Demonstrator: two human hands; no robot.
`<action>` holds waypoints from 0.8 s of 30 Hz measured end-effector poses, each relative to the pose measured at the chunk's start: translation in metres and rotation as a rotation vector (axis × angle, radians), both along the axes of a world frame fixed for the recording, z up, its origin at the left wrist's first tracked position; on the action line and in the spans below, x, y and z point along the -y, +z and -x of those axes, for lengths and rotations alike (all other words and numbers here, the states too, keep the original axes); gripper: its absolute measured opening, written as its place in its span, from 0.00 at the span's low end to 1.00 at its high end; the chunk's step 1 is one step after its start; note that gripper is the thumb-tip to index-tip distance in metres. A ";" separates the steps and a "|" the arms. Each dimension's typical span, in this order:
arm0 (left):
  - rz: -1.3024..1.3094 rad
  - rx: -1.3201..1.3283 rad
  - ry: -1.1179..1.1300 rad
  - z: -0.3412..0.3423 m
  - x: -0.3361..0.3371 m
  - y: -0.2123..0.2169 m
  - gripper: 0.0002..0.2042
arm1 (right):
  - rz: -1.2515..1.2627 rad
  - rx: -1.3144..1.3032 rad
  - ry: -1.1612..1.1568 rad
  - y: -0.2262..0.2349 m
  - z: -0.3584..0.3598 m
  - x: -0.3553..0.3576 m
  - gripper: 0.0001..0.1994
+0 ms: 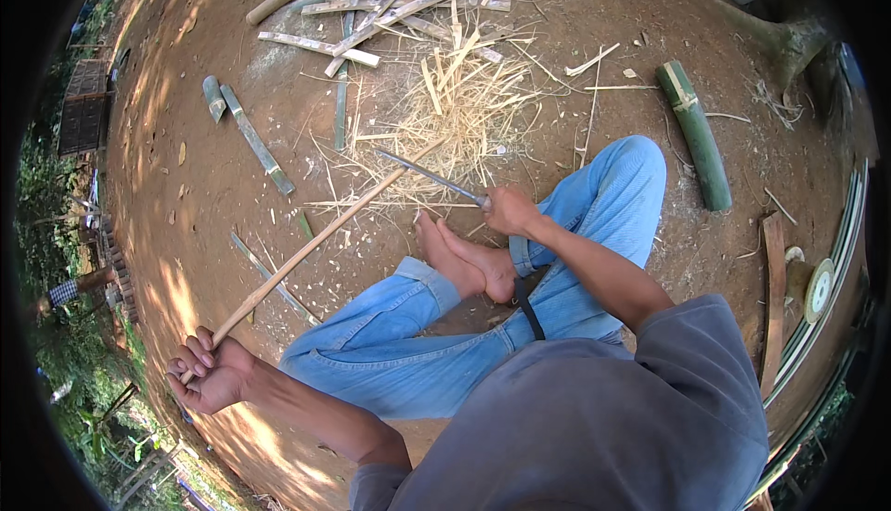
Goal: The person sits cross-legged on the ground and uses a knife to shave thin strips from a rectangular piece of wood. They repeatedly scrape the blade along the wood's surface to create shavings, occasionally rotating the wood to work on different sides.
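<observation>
A dark grey shirt (594,427) fills the space nearest the camera, with blue jeans (399,325) bent and spread beyond it, all on the near side of the pile of pale shavings (473,107). The long pale stick (316,245) slants from well left of the pile and nearer the body up to its near edge, where the far tip lies over the shavings. The left hand (218,372), far out to the pile's near left, has its fingers curled around the stick's near end, palm turned up. The right hand (510,211), just on the near side of the pile, is clamped around the handle of a knife (432,176) whose blade crosses the stick close to its far tip; whether the edge is biting, I cannot tell. The bare feet (455,256) rest between the pile and the body, close to that blade. A knot or a sudden loss of resistance could make the edge skip, and a stroke pulled nearer the body could then catch a foot. Held at one distant end, the stick might also roll or flex, causing an uneven cut.
</observation>
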State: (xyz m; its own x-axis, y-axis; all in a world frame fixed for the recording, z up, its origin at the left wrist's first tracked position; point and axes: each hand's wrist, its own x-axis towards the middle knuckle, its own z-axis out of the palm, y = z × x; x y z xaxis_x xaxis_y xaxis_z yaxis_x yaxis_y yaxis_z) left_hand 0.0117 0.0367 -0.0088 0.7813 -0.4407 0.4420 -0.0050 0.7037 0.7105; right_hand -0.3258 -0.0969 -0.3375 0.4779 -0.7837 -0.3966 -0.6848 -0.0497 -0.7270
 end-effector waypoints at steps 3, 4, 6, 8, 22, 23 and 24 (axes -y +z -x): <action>-0.046 0.010 0.014 -0.003 0.008 -0.002 0.15 | -0.101 -0.089 -0.007 -0.039 0.021 0.024 0.12; -0.061 0.044 0.015 -0.010 0.006 -0.001 0.15 | -0.163 -0.070 0.001 -0.039 0.021 0.029 0.12; -0.072 0.104 0.026 -0.022 0.008 -0.003 0.16 | -0.268 -0.043 0.027 -0.032 0.024 0.044 0.12; -0.226 0.098 0.098 -0.018 0.019 0.004 0.16 | -0.377 0.085 -0.162 -0.035 0.027 0.040 0.10; -0.697 0.610 0.387 -0.005 0.025 0.024 0.12 | -0.335 0.157 -0.222 0.064 -0.002 -0.016 0.18; -0.705 0.696 0.442 -0.008 0.022 0.023 0.12 | -0.272 0.197 -0.168 0.078 -0.009 -0.023 0.19; -0.637 0.636 0.354 0.000 0.024 0.021 0.11 | -0.211 0.225 -0.121 0.090 -0.015 -0.032 0.20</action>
State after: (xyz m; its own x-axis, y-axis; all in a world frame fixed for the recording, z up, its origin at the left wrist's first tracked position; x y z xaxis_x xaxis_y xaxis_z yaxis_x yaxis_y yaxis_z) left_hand 0.0121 0.0131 0.0123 0.6120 -0.5292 0.5877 -0.6583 0.0709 0.7494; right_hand -0.3108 -0.0653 -0.2478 0.4808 -0.7518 -0.4513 -0.4975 0.1900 -0.8464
